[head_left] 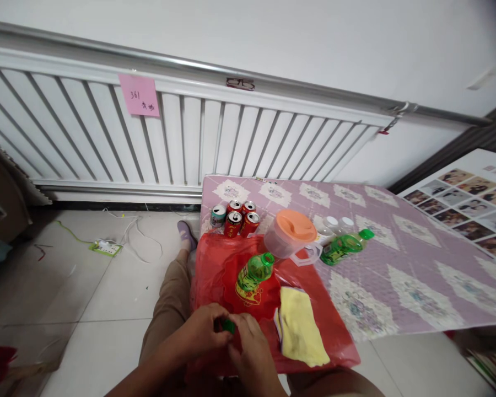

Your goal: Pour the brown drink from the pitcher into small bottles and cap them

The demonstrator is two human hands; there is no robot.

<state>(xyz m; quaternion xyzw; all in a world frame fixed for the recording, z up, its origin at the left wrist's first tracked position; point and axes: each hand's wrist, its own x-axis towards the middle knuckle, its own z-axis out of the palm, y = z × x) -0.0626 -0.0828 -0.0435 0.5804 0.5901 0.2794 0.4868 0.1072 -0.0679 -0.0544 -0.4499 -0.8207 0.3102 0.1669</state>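
Note:
Near the front edge of the red plastic sheet [314,286], my left hand [204,331] and my right hand [250,350] meet around a small green cap [228,326]. Fingers of both hands are closed on it. Just beyond them, an uncapped green bottle [252,273] stands upright on a red tray [227,286]. A folded yellow cloth [301,328] lies to the right of my right hand. Behind the bottle is a clear pitcher [279,242] with an orange lid [295,225].
Several opened cans [232,225] stand at the back left of the patterned tablecloth [380,275]. A capped green bottle [345,246] lies right of the pitcher, beside white-capped bottles [331,223]. A white radiator [231,138] runs behind; a power strip [107,248] is on the floor.

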